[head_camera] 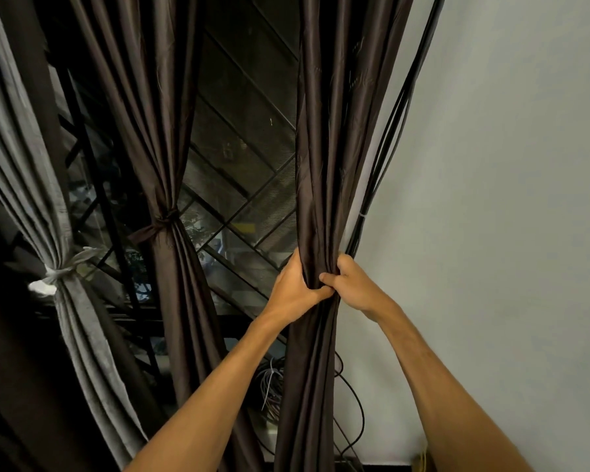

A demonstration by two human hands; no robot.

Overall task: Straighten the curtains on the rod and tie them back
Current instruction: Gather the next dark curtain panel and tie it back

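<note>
- A pale grey pleated curtain (31,185) hangs at far left, cinched at its waist by a white cloth tie (53,275).
- Beside it hangs a tied dark brown satin curtain (150,131), bound with a brown fabric tie (164,223).
- The left hand (292,287) grips the untied dark brown satin curtain (321,165) from its 9 o'clock side, fingers curled into the folds.
- This curtain's long axis runs from 12 to 6 o'clock, its top pointing up toward the unseen rod.
- The right hand (353,286) clasps the same waist from 3 o'clock and touches the left hand. Both hands are equally near.
- Black cables (389,148) run down the pale wall (508,165) just beside the curtain.
- A tie would likely wrap from 9 to 3 o'clock, across the curtain's long axis. None shows in either hand.
</note>
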